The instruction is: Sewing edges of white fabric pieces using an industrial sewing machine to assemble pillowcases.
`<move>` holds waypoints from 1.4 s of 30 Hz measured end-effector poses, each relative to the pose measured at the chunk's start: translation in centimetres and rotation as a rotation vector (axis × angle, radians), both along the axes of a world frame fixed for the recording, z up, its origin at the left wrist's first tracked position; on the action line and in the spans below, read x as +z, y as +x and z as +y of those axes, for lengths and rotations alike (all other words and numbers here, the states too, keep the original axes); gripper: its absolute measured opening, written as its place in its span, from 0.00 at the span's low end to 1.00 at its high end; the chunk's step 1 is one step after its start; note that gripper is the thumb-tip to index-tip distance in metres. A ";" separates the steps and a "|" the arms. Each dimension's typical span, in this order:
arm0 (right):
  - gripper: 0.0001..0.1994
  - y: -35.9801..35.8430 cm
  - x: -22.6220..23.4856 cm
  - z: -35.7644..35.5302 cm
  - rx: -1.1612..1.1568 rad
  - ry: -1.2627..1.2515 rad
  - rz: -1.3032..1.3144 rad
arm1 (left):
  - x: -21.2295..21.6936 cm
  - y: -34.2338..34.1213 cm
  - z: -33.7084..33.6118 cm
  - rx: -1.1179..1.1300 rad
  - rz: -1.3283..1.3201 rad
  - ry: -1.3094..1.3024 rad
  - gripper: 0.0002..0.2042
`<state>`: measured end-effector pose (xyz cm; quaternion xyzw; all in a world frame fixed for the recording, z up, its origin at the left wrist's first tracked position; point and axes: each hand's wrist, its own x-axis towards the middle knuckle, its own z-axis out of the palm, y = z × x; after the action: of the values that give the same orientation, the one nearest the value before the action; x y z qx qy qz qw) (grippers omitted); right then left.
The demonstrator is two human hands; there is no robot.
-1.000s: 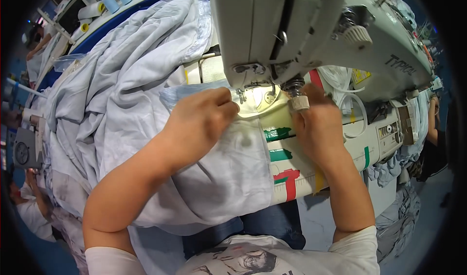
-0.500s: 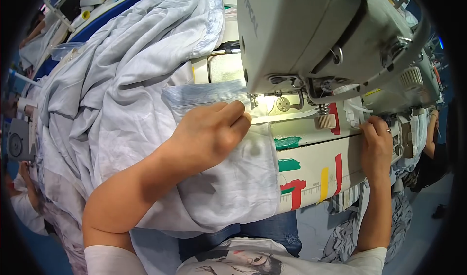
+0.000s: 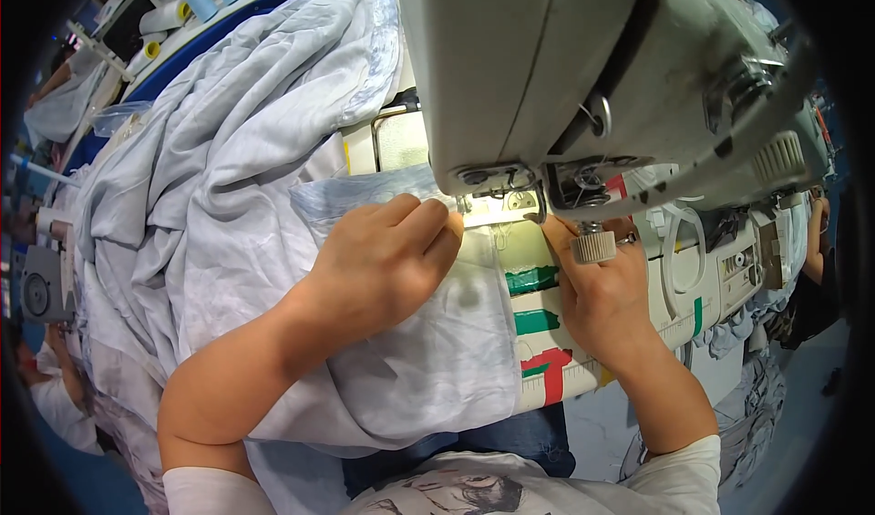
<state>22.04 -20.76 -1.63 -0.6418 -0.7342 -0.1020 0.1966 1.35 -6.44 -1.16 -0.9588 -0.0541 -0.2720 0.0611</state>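
Observation:
A narrow white tape (image 3: 499,216) runs taut beneath the lit needle area of the sewing machine (image 3: 510,68). Its left end is pinched in my left hand (image 3: 383,260), whose closed fingers rest on the pale grey-blue garment fabric (image 3: 419,360) beside the presser foot. On the other side of the foot, my right hand (image 3: 602,301) has its fingers closed at the tape, partly hidden behind a ribbed knob (image 3: 593,246). A darker blue-grey folded band (image 3: 355,190) of the fabric lies just beyond my left hand.
The rest of the garment is heaped at the left (image 3: 237,114). A loose loop of white tape (image 3: 673,242) hangs right of my right hand. Green tape marks (image 3: 536,321) and a red one (image 3: 554,374) are on the machine bed. Thread cones (image 3: 164,16) stand at the far left.
My right hand has come left, from the far side of the bed to the needle area. My left hand keeps its pinch, nearly in place. The tape now loops at the right.

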 end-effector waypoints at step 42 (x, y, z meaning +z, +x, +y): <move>0.17 -0.2 0.3 0.2 -0.063 0.049 0.051 | 0.1 -0.3 2.1 -0.055 0.083 -0.131 0.04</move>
<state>21.88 -20.52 -1.33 -0.6619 -0.7056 -0.1098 0.2278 1.06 -4.34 -1.04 -0.9724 -0.0428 -0.2293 -0.0069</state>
